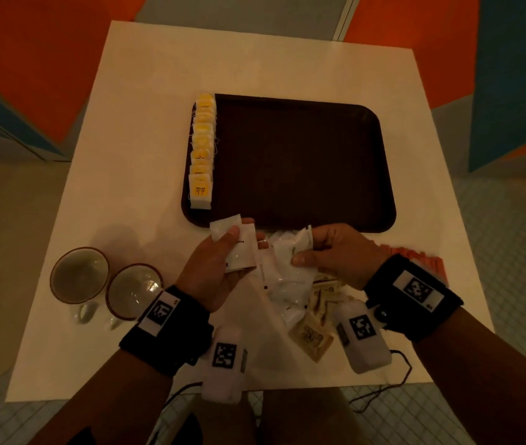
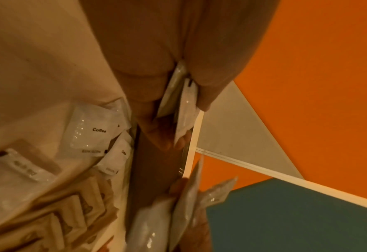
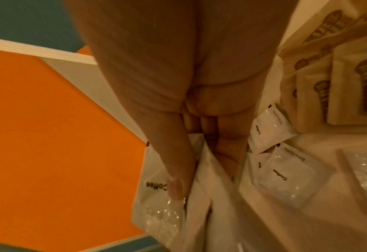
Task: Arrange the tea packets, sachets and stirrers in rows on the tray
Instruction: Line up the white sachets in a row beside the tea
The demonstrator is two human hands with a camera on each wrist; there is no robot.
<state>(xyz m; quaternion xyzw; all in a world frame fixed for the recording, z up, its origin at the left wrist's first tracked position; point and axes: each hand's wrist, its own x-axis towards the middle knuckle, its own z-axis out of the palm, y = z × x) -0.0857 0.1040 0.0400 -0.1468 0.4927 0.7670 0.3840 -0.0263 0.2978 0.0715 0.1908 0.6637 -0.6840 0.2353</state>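
Observation:
A dark brown tray point(image 1: 303, 162) lies on the white table. Along its left edge runs a row of yellow tea packets point(image 1: 202, 152). Just in front of the tray my left hand point(image 1: 220, 258) grips a few white coffee sachets point(image 1: 239, 248), also seen edge-on as sachets point(image 2: 183, 105) in the left wrist view. My right hand point(image 1: 325, 252) pinches another white coffee sachet point(image 1: 298, 244) by its edge; the right wrist view shows that sachet point(image 3: 156, 191) under the thumb. Loose white sachets point(image 1: 287, 290) and brown sugar sachets point(image 1: 311, 338) lie below my hands.
Two empty glass cups point(image 1: 79, 273) point(image 1: 134, 290) stand at the table's front left. Orange stirrers point(image 1: 415, 255) lie at the right, partly behind my right wrist. A cable point(image 1: 393, 380) hangs over the table's front edge.

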